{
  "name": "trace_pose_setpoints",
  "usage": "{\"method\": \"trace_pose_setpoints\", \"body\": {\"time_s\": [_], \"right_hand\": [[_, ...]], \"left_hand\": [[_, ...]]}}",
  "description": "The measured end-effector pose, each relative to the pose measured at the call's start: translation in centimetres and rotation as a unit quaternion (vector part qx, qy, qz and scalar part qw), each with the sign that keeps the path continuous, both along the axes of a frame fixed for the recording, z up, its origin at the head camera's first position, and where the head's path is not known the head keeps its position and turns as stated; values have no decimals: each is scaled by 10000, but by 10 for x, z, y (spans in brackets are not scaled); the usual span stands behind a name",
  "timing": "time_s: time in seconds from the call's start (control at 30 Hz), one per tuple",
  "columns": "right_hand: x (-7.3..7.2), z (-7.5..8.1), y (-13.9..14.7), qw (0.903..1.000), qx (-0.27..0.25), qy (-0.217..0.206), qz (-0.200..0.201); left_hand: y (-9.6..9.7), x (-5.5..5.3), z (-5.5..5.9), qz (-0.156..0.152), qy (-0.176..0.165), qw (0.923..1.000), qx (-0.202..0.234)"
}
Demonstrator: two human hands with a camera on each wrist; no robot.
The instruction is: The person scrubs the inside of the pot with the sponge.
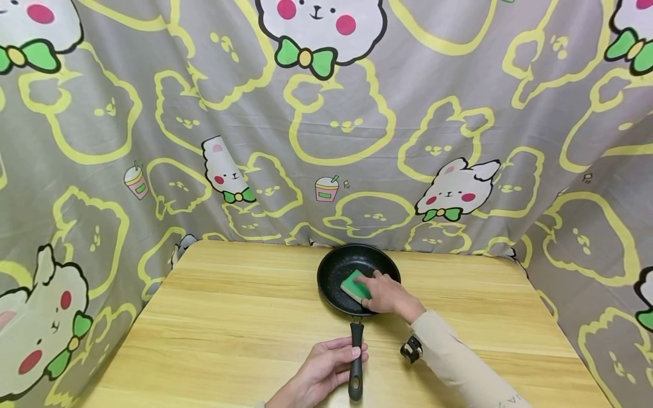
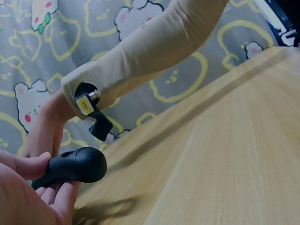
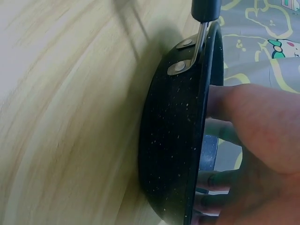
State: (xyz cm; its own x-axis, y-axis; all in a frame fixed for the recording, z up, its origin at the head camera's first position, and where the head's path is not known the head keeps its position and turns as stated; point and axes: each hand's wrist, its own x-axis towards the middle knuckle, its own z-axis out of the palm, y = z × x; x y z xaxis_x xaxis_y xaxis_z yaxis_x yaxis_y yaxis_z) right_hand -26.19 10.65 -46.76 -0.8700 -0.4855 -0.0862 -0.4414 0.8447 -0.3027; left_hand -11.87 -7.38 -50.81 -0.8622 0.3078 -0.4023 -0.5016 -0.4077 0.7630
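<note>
A black speckled frying pan (image 1: 333, 276) sits toward the back of the table, its handle pointing at me. My left hand (image 1: 322, 367) grips the black handle (image 1: 356, 378), thumb on top and fingers underneath, as the left wrist view also shows. Inside the pan lies a green scouring sponge (image 1: 353, 285) with a pale lower layer. My right hand (image 1: 389, 294) holds it from the right side against the pan's inner surface. In the right wrist view, the fingers of the right hand (image 3: 267, 150) reach over the rim, and the pan wall (image 3: 171, 126) hides the sponge.
The wooden table (image 1: 229, 317) extends around the pan. A patterned curtain (image 1: 265, 130) hangs along the back and sides, close behind the pan. Beneath the right sleeve (image 1: 459, 357), a small black wrist device (image 1: 411, 349) juts out above the table.
</note>
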Motion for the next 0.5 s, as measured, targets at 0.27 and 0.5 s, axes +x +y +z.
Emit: {"method": "trace_pose_setpoints", "body": {"time_s": [0.27,0.5], "right_hand": [[6,2,-4,9995,-227,-188,100],[7,3,-8,9988,-396,-282,111]], "left_hand": [[0,0,0,0,-25,10000,-3],[0,-1,0,-7,17,10000,-13]]}}
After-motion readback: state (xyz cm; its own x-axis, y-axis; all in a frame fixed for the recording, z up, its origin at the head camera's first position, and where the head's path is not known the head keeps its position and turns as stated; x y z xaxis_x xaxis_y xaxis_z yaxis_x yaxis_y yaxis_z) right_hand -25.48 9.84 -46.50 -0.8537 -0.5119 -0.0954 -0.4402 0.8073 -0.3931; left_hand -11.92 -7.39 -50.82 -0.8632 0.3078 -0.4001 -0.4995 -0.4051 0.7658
